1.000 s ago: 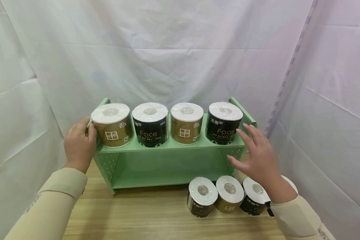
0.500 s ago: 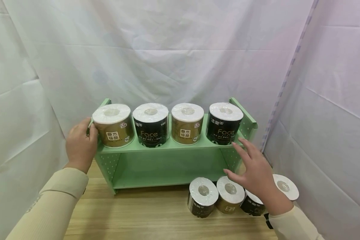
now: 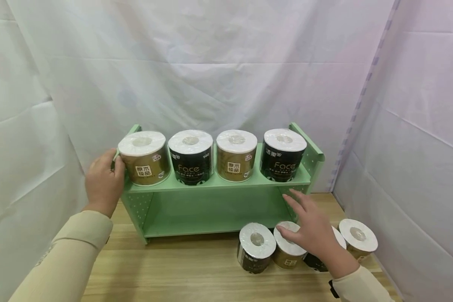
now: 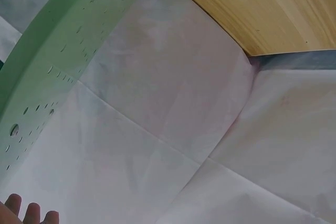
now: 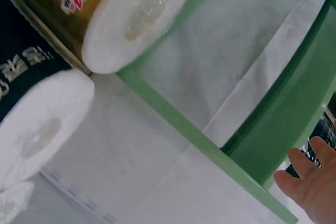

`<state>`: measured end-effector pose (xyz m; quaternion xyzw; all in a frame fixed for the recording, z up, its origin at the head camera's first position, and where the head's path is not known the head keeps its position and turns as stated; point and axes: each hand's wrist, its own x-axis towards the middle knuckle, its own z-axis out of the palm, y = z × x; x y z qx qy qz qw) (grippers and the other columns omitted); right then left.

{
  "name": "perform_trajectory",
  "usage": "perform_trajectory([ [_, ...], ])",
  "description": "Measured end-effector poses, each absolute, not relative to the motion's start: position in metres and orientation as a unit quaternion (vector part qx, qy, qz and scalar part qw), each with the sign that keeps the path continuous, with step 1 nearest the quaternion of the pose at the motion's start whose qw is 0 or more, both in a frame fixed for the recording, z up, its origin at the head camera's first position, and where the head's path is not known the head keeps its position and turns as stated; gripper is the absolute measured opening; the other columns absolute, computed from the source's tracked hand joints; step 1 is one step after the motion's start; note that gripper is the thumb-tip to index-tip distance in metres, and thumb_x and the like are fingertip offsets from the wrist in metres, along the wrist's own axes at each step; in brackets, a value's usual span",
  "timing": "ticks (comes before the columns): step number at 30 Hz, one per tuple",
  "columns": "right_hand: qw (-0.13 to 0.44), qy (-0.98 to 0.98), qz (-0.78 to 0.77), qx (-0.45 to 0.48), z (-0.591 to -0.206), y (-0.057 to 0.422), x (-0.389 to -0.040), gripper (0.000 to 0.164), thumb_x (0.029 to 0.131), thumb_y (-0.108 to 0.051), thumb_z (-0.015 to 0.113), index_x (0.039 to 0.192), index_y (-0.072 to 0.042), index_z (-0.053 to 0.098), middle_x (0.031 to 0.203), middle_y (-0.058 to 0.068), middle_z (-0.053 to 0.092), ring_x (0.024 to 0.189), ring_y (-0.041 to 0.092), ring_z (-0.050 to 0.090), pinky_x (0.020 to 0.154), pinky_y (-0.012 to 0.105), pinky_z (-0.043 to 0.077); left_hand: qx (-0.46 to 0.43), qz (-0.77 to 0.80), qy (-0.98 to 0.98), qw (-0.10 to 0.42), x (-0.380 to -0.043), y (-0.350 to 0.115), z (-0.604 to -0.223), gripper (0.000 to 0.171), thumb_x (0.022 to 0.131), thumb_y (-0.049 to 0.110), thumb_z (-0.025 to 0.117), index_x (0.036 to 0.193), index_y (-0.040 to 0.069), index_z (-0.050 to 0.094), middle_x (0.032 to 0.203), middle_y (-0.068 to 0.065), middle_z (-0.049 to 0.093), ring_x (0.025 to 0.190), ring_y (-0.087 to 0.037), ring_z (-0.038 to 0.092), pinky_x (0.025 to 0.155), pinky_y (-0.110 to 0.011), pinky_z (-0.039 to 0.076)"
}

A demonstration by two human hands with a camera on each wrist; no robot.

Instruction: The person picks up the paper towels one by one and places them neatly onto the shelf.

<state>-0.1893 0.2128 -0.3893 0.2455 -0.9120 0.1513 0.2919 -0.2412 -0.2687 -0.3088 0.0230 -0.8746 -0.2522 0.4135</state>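
A green two-tier shelf (image 3: 226, 184) carries a row of wrapped toilet paper rolls, gold and black alternating, on its upper board. My left hand (image 3: 105, 182) grips the shelf's left side edge, beside the leftmost gold roll (image 3: 145, 161). In the left wrist view, fingertips (image 4: 32, 213) of that hand show at the lower left, near the perforated green side panel (image 4: 58, 61). Fingers spread and holding nothing, my right hand (image 3: 311, 230) hovers above a gold roll (image 3: 287, 256) and partly covers a black roll (image 3: 316, 262) on the table.
Also on the wooden table (image 3: 166, 272), in front of the shelf's right half, stand another black roll (image 3: 254, 256) and a gold roll (image 3: 358, 239). White curtains (image 3: 219, 63) hang behind and at both sides. The shelf's lower level (image 3: 207, 209) faces me.
My right hand has moved down from beside the upper right black roll to above the rolls on the table. My left hand keeps its place on the shelf.
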Motion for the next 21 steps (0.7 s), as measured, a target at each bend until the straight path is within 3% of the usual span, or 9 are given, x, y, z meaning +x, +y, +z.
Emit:
perform_trajectory([
  [5,0.26,-0.922,0.162,0.237,-0.402,0.209,-0.19,0.079,0.068,-0.039,0.082,0.135,-0.007,0.054,0.14,0.018,0.047,0.123,0.042,0.048,0.087,0.059,0.048,0.019,-0.251,-0.873,0.419,-0.243,-0.267,-0.311,0.035,0.099,0.02,0.044,0.121,-0.001,0.06,0.119,-0.026,0.062,0.102,-0.048,0.056,0.089,-0.061,0.043],
  [9,0.248,-0.926,0.167,0.232,-0.41,0.204,-0.191,0.079,0.069,-0.04,0.082,0.135,-0.008,0.054,0.14,0.018,0.048,0.123,0.041,0.048,0.088,0.059,0.047,0.017,-0.25,-0.871,0.423,-0.244,-0.267,-0.312,0.034,0.099,0.02,0.045,0.121,-0.001,0.06,0.115,-0.027,0.063,0.094,-0.049,0.056,0.083,-0.061,0.044],
  [21,0.199,-0.938,0.177,0.22,-0.427,0.187,-0.194,0.076,0.072,-0.042,0.079,0.135,-0.008,0.055,0.139,0.017,0.049,0.126,0.04,0.047,0.097,0.059,0.042,0.021,-0.253,-0.877,0.407,-0.239,-0.269,-0.308,0.037,0.099,0.021,0.043,0.124,0.0,0.059,0.121,-0.025,0.062,0.096,-0.049,0.056,0.084,-0.061,0.044],
])
